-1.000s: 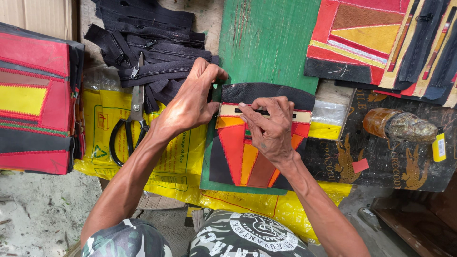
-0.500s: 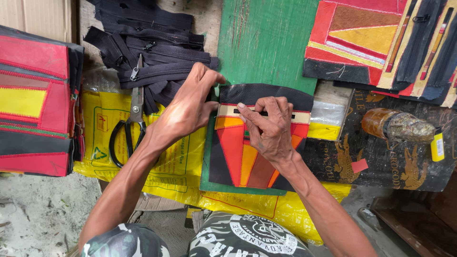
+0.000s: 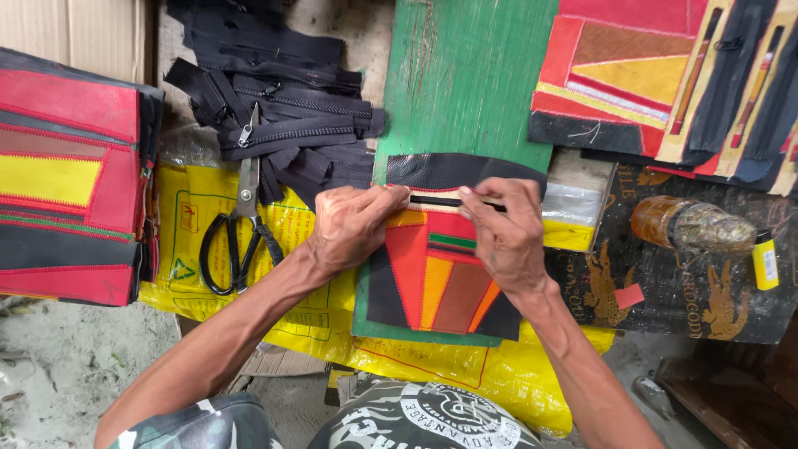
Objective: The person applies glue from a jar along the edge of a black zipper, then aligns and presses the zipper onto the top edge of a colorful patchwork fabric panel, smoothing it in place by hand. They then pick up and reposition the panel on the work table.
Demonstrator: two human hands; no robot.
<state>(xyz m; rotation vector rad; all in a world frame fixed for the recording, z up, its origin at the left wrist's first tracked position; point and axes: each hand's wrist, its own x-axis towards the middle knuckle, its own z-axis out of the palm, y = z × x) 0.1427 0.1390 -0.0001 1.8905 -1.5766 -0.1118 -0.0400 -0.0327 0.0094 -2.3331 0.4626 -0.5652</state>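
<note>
Pressing a black zipper (image 3: 453, 201) into the slot of the patchwork leather panel (image 3: 440, 266) on the green board (image 3: 465, 75). Left hand (image 3: 353, 226) and right hand (image 3: 503, 229) both pinching at the zipper. Next, judged: aligning tape squarely, without shifting the panel.

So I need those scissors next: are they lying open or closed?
Closed: the scissors lie flat on the yellow sack, blades together, black handles side by side.

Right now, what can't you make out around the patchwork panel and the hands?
Head view only:
- Zipper strip: both ends hidden under the left hand and right hand.
- Patchwork panel: its right part covered by the right hand.
- Scissors: blade tips hidden among the black zippers.
- Stack of red panels: cut off by the left edge.
- Jar: contents too unclear to tell.
</note>
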